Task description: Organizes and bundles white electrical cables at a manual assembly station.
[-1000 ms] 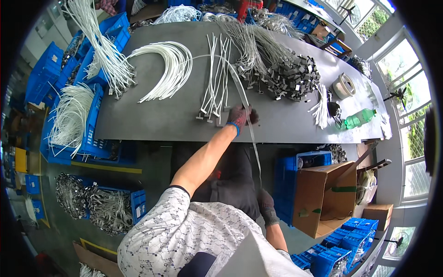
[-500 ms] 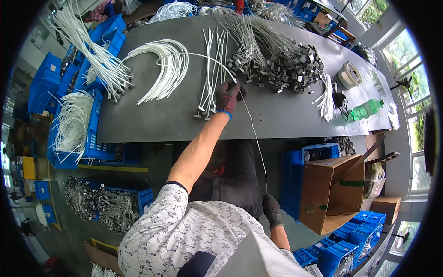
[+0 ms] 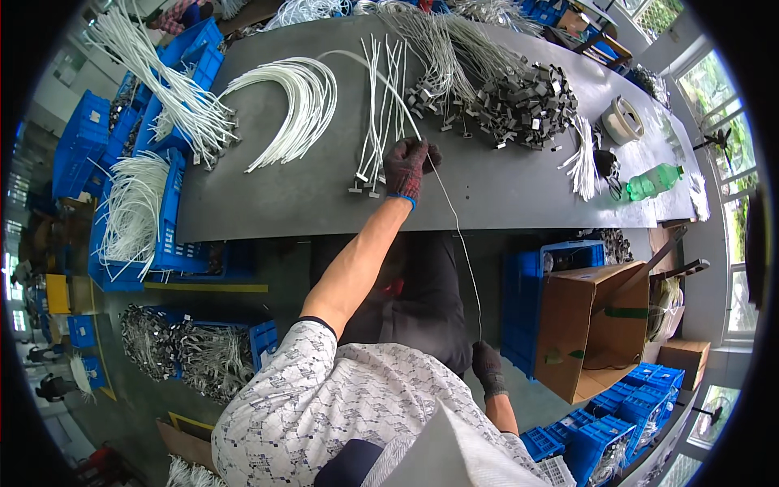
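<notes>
Grey worktop [image 3: 308, 195] fills the background. Nearest, the gloved right hand [image 3: 488, 367] pinches the low end of a thin white wire [image 3: 457, 235]; farther off, the gloved left hand [image 3: 406, 166] grips it beside loose white wire bundles [image 3: 377, 122]. It looks light, limp and springy, best held near its ends.

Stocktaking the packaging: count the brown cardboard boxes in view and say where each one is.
2. A large open brown cardboard box stands on the floor below the grey table's right end; a smaller closed brown cardboard box sits just right of it. Others may be hidden.
</notes>
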A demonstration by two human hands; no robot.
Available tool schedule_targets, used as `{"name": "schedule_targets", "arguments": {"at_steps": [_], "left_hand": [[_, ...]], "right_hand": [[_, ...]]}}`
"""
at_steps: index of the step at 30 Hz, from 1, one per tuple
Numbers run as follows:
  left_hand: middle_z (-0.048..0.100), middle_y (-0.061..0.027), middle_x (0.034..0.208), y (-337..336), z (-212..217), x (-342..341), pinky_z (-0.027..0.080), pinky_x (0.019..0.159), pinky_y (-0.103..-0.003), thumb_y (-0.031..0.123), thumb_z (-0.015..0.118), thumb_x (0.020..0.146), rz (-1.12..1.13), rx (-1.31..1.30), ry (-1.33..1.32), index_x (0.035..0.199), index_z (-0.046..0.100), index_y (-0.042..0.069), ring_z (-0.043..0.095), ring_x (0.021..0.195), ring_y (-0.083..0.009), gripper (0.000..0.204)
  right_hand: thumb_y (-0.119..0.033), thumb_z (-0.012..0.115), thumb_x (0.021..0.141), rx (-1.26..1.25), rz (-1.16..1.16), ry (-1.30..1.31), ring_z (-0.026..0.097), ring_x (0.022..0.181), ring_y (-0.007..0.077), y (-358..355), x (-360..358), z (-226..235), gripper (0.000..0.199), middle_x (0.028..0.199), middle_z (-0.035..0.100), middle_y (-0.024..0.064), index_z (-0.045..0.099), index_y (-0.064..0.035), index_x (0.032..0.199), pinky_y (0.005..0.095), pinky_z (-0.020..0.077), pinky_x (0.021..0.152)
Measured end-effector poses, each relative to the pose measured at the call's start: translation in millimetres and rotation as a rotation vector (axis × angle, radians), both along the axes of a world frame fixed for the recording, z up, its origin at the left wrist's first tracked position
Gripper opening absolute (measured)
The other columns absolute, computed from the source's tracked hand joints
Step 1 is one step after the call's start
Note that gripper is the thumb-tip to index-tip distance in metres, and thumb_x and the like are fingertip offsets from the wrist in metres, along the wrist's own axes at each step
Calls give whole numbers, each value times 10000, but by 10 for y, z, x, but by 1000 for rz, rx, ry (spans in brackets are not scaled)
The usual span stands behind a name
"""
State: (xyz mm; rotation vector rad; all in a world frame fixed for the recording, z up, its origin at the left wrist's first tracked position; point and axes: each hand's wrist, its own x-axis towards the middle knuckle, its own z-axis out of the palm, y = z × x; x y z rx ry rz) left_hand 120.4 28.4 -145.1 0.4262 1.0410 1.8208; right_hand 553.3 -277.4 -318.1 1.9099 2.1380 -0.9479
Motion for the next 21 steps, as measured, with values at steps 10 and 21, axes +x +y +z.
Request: {"name": "schedule_targets", "arguments": {"at_steps": [10,21], "left_hand": [[716,-119,947,-98,-402,-24,634,760,-456,103,667,952,-101,-12,-281,1038,629,59,726,809,-268,104],[719,-103,958,-156,-370,73,626,790,-453,91,656,946,-156,8,-296,1044,659,66,724,846,-257,101]], "right_hand": [[-184,522,941,29,1,13,646,922,454,33,-92,132,218,944,679,248,677,-44,1004,495,519,776],[-208,524,952,-20,22,-24,642,957,455,-91,-17,25,232,993,682,246,665,-59,1059,510,516,783]]}}
